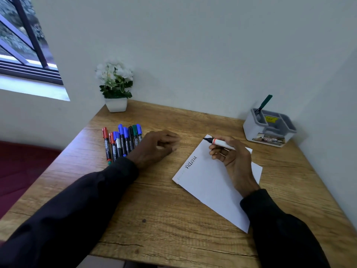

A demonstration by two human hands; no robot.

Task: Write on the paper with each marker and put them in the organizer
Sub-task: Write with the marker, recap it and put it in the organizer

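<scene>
Near on counter (154,219): paper (210,182), right hand (231,155) closed round uncapped marker (219,142), tip left. Left hand (156,147) loosely curled, empty. Lower tip below existing word; organizer (269,128) far right.

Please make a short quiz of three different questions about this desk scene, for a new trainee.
1. True or false: the organizer already holds one marker.
2. Which hand holds the uncapped marker? A) left hand B) right hand C) neither
3. Fill in: the row of capped markers lies on the table to the ____ of the paper.

Key:
1. True; a green marker stands in it.
2. B
3. left
</scene>
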